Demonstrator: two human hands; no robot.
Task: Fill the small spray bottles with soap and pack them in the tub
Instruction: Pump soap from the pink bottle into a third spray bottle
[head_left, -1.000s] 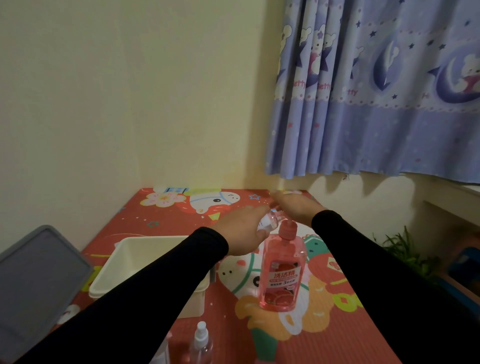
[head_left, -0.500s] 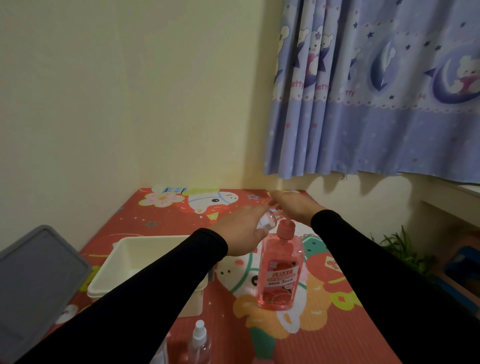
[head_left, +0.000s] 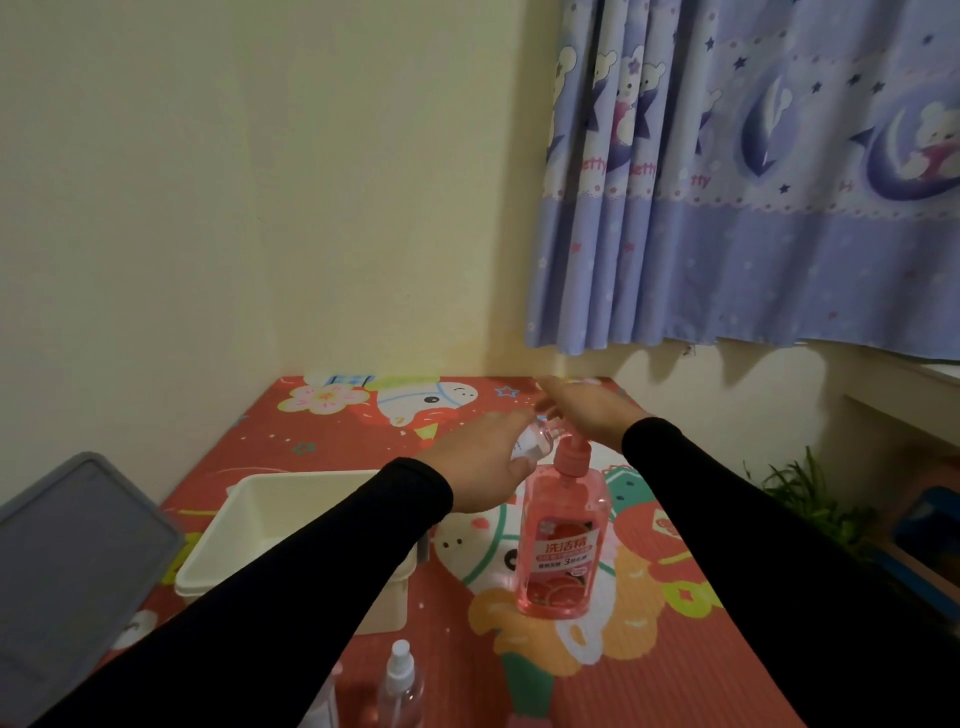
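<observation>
Spray bottle (head_left: 535, 441), small and clear, lies tilted in the left hand (head_left: 480, 465), whose fingers curl round it, mouth just beside the pump spout of the upright pink soap bottle (head_left: 563, 540), while the right hand (head_left: 587, 415) rests flat-fingered on the pump head, nearer it.

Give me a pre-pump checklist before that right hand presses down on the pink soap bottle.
1. Small spray bottle held at the pump spout by the left hand: ok.
2. Its cap off and mouth under the nozzle: cannot tell, the hand hides it.
3. Right hand over the pump head, fingers flat: ok.
4. Pink soap bottle upright on the mat: ok.
5. White tub open for packing: ok.
6. Next spray bottle waiting near the front edge, cap on: ok.
</observation>
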